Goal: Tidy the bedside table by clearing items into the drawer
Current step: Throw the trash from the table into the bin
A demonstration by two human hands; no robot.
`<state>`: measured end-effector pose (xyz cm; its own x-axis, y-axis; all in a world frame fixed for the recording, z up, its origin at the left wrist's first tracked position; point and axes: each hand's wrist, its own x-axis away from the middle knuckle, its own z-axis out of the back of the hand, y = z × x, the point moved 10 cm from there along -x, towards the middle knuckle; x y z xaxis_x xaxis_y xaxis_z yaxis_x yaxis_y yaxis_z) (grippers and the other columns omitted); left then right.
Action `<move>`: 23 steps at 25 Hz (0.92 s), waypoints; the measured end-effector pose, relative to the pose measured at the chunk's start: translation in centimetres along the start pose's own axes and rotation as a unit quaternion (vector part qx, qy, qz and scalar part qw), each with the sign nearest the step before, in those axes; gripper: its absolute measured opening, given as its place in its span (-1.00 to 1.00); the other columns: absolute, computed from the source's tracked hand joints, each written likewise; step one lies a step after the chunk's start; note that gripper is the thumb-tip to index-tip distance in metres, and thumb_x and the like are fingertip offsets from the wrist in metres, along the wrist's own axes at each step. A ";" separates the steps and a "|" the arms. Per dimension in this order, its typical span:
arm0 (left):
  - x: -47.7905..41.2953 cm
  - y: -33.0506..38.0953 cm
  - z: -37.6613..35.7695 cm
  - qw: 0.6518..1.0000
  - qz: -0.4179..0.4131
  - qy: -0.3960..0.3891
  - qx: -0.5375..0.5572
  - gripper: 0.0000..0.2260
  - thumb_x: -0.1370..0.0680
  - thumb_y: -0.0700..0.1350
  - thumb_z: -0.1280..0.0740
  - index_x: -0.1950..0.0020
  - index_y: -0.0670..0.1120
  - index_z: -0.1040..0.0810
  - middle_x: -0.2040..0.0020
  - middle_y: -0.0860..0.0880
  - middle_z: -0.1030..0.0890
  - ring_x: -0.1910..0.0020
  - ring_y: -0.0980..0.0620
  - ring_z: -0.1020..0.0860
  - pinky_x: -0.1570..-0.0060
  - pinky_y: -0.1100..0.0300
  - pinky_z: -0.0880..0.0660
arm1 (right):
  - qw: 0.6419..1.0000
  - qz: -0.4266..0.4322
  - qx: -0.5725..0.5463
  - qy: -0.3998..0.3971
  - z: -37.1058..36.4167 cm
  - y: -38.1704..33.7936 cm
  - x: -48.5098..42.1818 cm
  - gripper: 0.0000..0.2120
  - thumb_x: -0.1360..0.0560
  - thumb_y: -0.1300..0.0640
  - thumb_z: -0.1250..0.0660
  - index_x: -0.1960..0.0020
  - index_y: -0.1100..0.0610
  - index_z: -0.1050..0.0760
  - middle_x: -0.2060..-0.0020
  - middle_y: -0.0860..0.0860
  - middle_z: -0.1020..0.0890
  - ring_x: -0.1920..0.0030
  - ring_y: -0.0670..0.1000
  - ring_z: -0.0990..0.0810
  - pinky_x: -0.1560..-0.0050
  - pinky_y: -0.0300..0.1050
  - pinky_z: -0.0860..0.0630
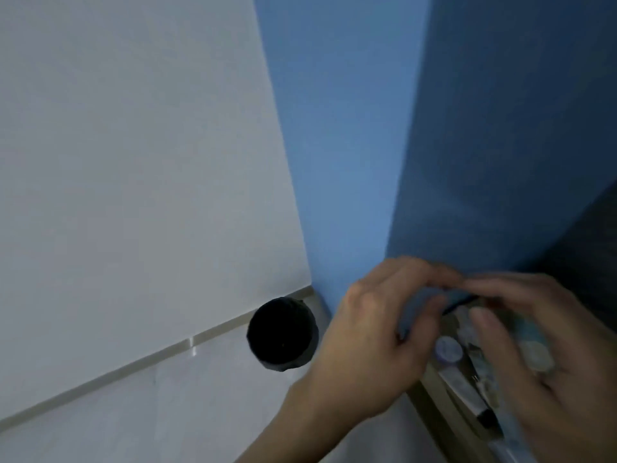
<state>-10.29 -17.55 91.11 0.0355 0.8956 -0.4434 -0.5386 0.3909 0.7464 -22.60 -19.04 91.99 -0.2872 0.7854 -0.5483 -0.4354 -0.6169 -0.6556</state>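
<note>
Head view, blurred: on the bedside table (437,416), close to its left edge, lie small jars (449,349) and a tube (462,387). They are probably light, hard and smooth, apt to roll, and best taken round their sides. Above them a thin dark stick (462,303) lies between the left hand (374,342) and the right hand (537,355), whose fingertips meet. I cannot tell whether either hand pinches it.

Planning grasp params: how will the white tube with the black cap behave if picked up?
The white tube looks slim, so probably light and squeezable when gripped. It lies flat beside small jars, so a push would likely jam, not roll. Blur hides its finish.
</note>
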 end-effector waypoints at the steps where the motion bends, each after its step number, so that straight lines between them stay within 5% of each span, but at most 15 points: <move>1: 1.2 -1.6 2.5 0.999 0.024 0.025 -0.006 -0.83 -0.55 -0.25 -0.26 -0.09 -0.10 -0.57 0.01 0.12 -0.62 0.07 0.33 -0.49 0.07 0.45 -0.38 | 0.999 0.016 -0.009 -0.031 -2.8 -1.8 -1.0 -0.80 -0.47 0.03 -0.19 0.00 0.06 -0.53 0.05 -0.13 -0.58 0.02 -0.20 -0.52 -0.01 -0.36 -0.39; 4: 5.4 -8.7 8.5 0.987 0.135 0.086 -0.025 -0.77 -0.55 -0.09 -0.19 -0.17 -0.01 -0.53 0.08 0.29 -0.54 0.15 0.38 -0.47 0.10 0.50 -0.34 | 0.991 0.025 -0.021 -0.132 -12.5 -3.5 -2.7 -0.76 -0.47 -0.01 -0.17 -0.01 0.07 -0.52 0.10 -0.12 -0.56 0.06 -0.23 -0.48 0.02 -0.54 -0.30; 8: 11.4 -21.0 13.0 0.948 0.269 0.111 -0.128 -0.68 -0.53 -0.17 -0.24 -0.29 -0.04 -0.49 -0.22 0.05 -0.56 -0.19 0.20 -0.41 -0.15 0.58 -0.21 | 0.965 0.043 0.013 -0.258 -27.4 -0.6 -2.7 -0.74 -0.50 0.08 -0.25 -0.14 0.16 -0.51 -0.03 0.02 -0.58 -0.03 -0.07 -0.51 -0.04 -0.34 -0.33; 10: 14.1 -28.3 13.5 0.927 0.329 0.109 -0.145 -0.65 -0.52 -0.20 -0.26 -0.32 -0.05 -0.46 -0.26 0.00 -0.54 -0.24 0.10 -0.42 -0.23 0.43 -0.27 | 0.944 0.039 0.042 -0.324 -35.7 2.8 -2.1 -0.71 -0.50 0.15 -0.28 -0.21 0.17 -0.47 -0.15 0.08 -0.55 -0.14 0.07 -0.52 -0.14 -0.15 -0.39; 17: 22.7 -53.8 5.5 0.853 0.496 0.015 -0.163 -0.55 -0.55 -0.15 -0.23 -0.45 -0.07 -0.31 -0.43 -0.06 -0.38 -0.42 -0.03 -0.31 -0.37 0.12 -0.27 | 0.843 0.004 0.131 -0.521 -59.4 21.0 6.6 -0.56 -0.52 0.08 -0.26 -0.36 0.18 -0.31 -0.29 0.10 -0.42 -0.28 0.09 -0.40 -0.23 -0.10 -0.35; 23: 29.1 -70.3 -4.6 0.829 0.524 -0.102 -0.169 -0.45 -0.46 -0.10 -0.36 -0.43 -0.09 -0.33 -0.39 -0.10 -0.42 -0.39 -0.09 -0.36 -0.35 0.04 -0.36 | 0.735 0.029 0.173 -0.655 -70.8 35.8 18.9 -0.31 -0.43 -0.15 -0.33 -0.44 0.11 -0.19 -0.36 0.07 -0.35 -0.32 0.09 -0.34 -0.27 -0.04 -0.36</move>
<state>24.78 -19.93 23.46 -0.4772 0.7367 0.4791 -0.5674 -0.6747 0.4721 16.85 -29.85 21.42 -0.7900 0.2720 0.5495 -0.5152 -0.7803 -0.3545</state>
